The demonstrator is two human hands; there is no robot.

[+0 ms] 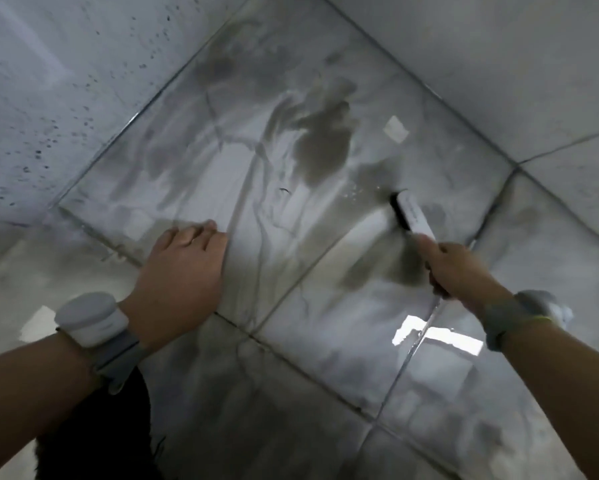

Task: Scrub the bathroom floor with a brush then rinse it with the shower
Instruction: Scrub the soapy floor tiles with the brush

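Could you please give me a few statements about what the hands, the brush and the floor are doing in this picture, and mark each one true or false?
1. The right hand grips the handle of the brush. True.
2. The left hand holds a shower head. False: it holds nothing and lies flat, palm down, on the floor tiles.
3. The brush's dark bristles touch the floor. True.
4. The tiles look clean and dry. False: they are wet and smeared with grey dirt, with a dark patch beyond the brush.
5. The wall on the left carries dark specks. True.
6. Only the left wrist wears a band. False: both wrists wear one.
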